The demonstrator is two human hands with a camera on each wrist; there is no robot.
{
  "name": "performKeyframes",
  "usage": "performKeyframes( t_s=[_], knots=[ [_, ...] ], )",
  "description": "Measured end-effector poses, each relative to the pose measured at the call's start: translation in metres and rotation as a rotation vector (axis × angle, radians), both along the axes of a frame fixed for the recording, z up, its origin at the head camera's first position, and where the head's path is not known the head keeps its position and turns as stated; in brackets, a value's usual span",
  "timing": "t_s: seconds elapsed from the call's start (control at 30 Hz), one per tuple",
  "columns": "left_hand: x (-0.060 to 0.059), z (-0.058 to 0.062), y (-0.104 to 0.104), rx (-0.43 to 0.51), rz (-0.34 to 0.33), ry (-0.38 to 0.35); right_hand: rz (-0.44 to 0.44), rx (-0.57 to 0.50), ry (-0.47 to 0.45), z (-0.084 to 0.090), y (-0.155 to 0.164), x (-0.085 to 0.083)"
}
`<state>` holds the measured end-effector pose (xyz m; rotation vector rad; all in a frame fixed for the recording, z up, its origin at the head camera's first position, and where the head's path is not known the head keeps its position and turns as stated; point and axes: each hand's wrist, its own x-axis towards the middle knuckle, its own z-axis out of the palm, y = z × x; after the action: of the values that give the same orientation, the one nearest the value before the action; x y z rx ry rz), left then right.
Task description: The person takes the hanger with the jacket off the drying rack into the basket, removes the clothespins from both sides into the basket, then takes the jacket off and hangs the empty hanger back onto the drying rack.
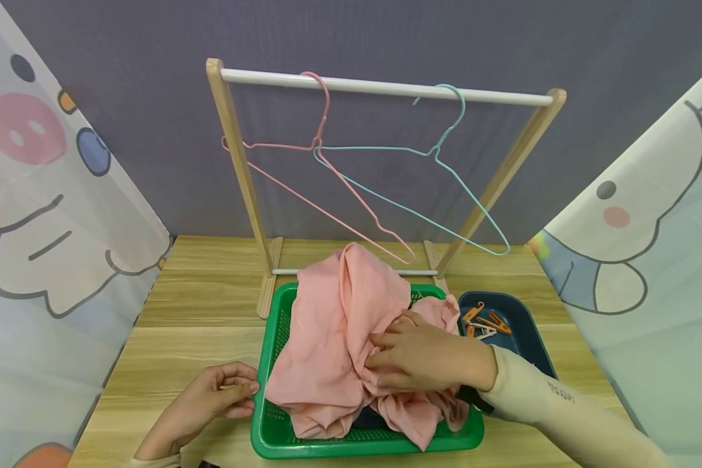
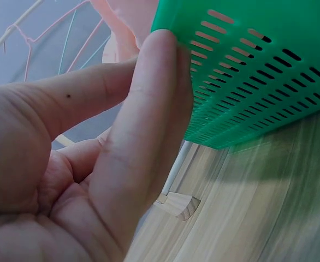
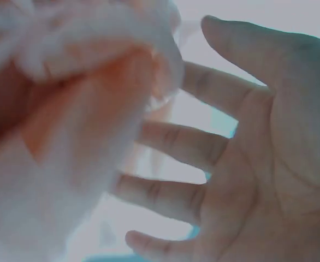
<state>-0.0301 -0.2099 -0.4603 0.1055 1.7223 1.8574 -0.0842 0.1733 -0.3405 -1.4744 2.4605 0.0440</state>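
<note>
A pink garment [image 1: 327, 338] lies bunched in a green basket [image 1: 368, 448], its kind hidden by the folds. On the garment's right part rests my right hand [image 1: 421, 354], fingers spread and palm down. The right wrist view shows the fingers [image 3: 176, 142] apart, their tips partly behind the blurred pink cloth [image 3: 94, 147]. My left hand [image 1: 210, 396] is at the basket's left edge, fingers loosely bent. Seen from the left wrist, its fingertips [image 2: 159, 46] meet the slotted green wall [image 2: 247, 60]. Under the garment, a dark piece of cloth [image 1: 370, 419] shows.
Behind the basket stands a wooden rack [image 1: 234, 149] with a white bar [image 1: 386, 84]. A pink hanger [image 1: 322, 140] and a light blue hanger [image 1: 439, 153] hang from it. At right, a dark tray [image 1: 526, 325] holds orange and white clothespins [image 1: 494, 323]. Printed curtains [image 1: 52, 195] flank the table.
</note>
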Motion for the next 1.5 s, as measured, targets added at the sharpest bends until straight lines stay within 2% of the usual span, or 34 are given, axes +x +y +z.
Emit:
performKeyframes(
  t_s=[0.13,0.27,0.43,0.53,0.73,0.93,1.03,1.13,1.37,1.5],
  knots=[
    [0.000,0.000,0.000,0.003,0.001,0.001,-0.017,-0.070,0.034,0.016,0.012,-0.010],
    [0.000,0.001,0.000,0.008,0.003,-0.001,-0.111,-0.063,0.031,0.027,0.026,-0.028],
    [0.000,0.000,-0.001,0.014,-0.002,0.004,-0.268,-0.056,-0.030,0.022,0.042,-0.068],
    [0.000,0.000,-0.001,0.015,-0.002,0.004,-0.312,-0.093,-0.055,0.013,0.047,-0.099],
    [0.000,0.001,-0.002,0.026,-0.004,0.005,-0.327,-0.243,-0.260,-0.004,0.040,-0.153],
    [0.001,0.003,-0.001,0.030,-0.010,0.006,-0.187,-0.316,-0.476,-0.009,0.021,-0.185],
    [0.001,0.003,-0.001,0.030,-0.011,0.001,-0.115,-0.327,-0.535,-0.011,0.013,-0.192],
    [0.001,0.003,0.000,0.032,-0.015,0.002,-0.092,-0.346,-0.571,-0.012,0.008,-0.194],
    [0.000,0.001,-0.001,0.047,-0.026,0.016,-0.192,-0.414,-0.462,-0.006,0.011,-0.180],
    [0.000,0.001,-0.001,0.041,-0.023,0.012,-0.277,-0.446,-0.376,-0.006,0.023,-0.160]
  ],
)
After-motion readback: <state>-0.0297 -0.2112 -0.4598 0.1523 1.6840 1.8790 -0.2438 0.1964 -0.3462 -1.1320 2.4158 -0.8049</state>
